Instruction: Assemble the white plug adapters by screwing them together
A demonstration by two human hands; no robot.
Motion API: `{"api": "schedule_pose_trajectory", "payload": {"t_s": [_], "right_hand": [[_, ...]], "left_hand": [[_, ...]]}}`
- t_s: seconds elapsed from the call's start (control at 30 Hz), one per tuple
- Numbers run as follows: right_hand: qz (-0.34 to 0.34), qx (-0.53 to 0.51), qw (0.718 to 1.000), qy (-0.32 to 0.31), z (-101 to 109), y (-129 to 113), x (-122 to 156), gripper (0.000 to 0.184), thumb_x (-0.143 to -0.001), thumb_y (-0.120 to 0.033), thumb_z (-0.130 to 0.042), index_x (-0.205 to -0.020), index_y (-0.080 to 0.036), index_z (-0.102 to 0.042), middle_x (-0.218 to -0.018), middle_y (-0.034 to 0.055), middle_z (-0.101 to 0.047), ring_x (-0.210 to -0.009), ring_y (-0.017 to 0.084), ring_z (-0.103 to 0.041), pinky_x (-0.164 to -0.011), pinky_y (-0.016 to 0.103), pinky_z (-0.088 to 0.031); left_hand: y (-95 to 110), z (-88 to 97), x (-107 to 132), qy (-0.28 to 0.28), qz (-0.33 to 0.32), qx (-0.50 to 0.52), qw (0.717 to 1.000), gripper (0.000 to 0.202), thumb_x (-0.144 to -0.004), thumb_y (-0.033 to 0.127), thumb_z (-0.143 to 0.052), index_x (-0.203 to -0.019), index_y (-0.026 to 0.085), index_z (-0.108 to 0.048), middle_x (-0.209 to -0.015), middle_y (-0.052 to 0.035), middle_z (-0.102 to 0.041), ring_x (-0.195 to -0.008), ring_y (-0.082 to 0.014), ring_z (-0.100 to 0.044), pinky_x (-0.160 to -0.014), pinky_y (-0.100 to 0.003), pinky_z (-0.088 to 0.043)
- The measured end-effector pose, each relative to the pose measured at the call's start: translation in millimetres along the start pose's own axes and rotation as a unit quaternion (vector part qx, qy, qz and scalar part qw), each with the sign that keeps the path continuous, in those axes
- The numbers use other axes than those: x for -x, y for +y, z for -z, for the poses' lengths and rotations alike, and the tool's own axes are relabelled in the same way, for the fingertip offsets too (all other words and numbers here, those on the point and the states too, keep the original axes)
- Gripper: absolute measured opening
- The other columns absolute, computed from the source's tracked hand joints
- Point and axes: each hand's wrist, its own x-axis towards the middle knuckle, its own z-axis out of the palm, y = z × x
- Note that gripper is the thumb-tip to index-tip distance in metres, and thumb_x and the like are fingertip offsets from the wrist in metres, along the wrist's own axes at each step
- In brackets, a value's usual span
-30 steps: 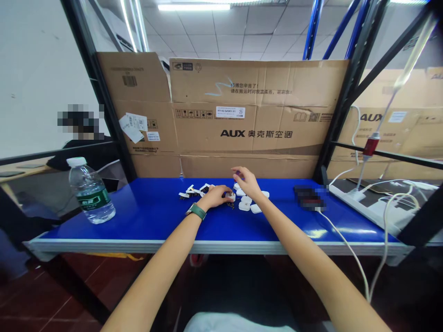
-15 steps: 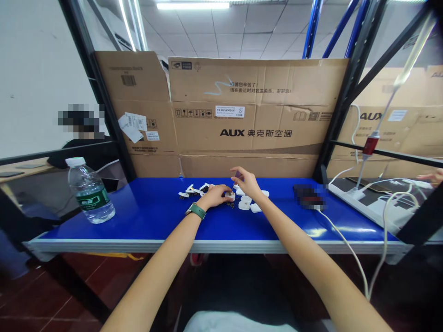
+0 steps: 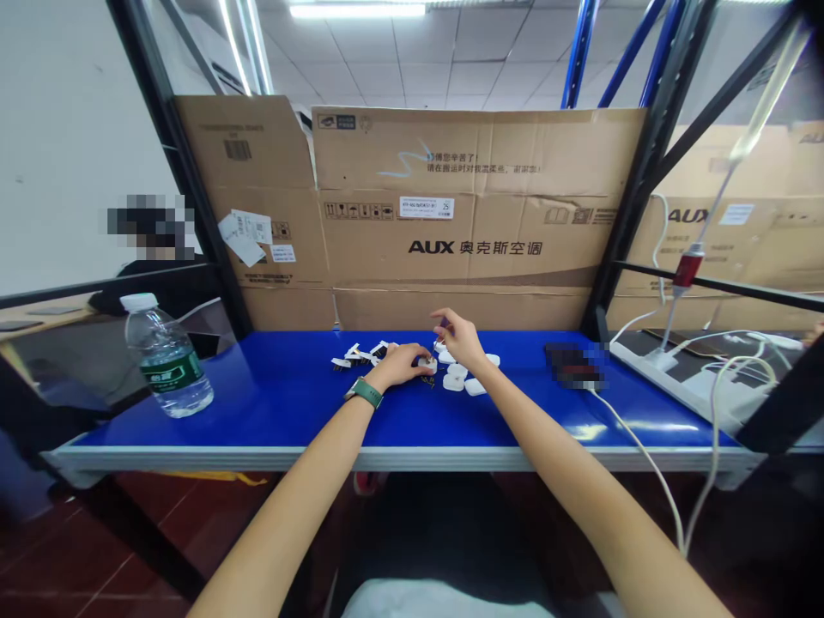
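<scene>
One white plastic plug piece (image 3: 427,364) sat pinned steady on the blue table (image 3: 257,403) by the left hand (image 3: 399,365), fingers closed; the right hand (image 3: 458,340) pinched a thin dark tool (image 3: 440,328).

That small white plug piece (image 3: 427,364) lies flat on the blue bench (image 3: 289,403), pinned under the fingers of your left hand (image 3: 397,365). The thin tool (image 3: 438,336) pinched in your right hand (image 3: 458,339) stands nearly upright, tip down just over the piece. It's too tiny to make out more.
</scene>
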Motion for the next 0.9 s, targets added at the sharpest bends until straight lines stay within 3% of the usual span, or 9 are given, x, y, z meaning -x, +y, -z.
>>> {"api": "schedule_pose_trajectory", "payload": {"t_s": [0.2, 0.43, 0.9], "right_hand": [[0.007, 0.009, 1.000, -0.010, -2.5, 0.4, 1.0, 0.031, -0.085, -0.021, -0.057, -0.115, -0.024, -0.060, -0.083, -0.0012, -0.065, -0.065, 0.017, -0.068, -0.071, 0.031, -0.054], [-0.031, -0.017, 0.999, -0.006, -2.8, 1.8, 0.2, 0.037, -0.082, -0.022, -0.060, -0.116, -0.025, -0.045, -0.082, -0.0018, -0.068, -0.064, 0.019, -0.069, -0.067, 0.032, -0.055], [-0.022, -0.020, 0.999, -0.027, -3.3, 1.9, 1.2, 0.032, -0.085, -0.022, -0.053, -0.115, -0.024, -0.040, -0.088, 0.0025, -0.073, -0.065, 0.018, -0.067, -0.069, 0.033, -0.054]], "left_hand": [[0.5, 0.0, -0.3, -0.004, 0.003, -0.001, 1.000, 0.038, -0.088, 0.047, -0.076, -0.118, 0.024, -0.074, -0.117, -0.0058, -0.076, -0.105, -0.0258, -0.069, -0.088, -0.032, -0.042], [0.9, 0.8, 0.0, -0.003, -0.003, -0.005, 1.000, 0.037, -0.089, 0.048, -0.075, -0.117, 0.024, -0.075, -0.115, -0.0055, -0.077, -0.105, -0.0258, -0.069, -0.088, -0.032, -0.042], [0.0, 0.5, -0.1, -0.004, -0.004, 0.008, 1.000, 0.035, -0.089, 0.047, -0.075, -0.116, 0.024, -0.074, -0.117, -0.0058, -0.076, -0.106, -0.0254, -0.069, -0.090, -0.031, -0.043]]}}
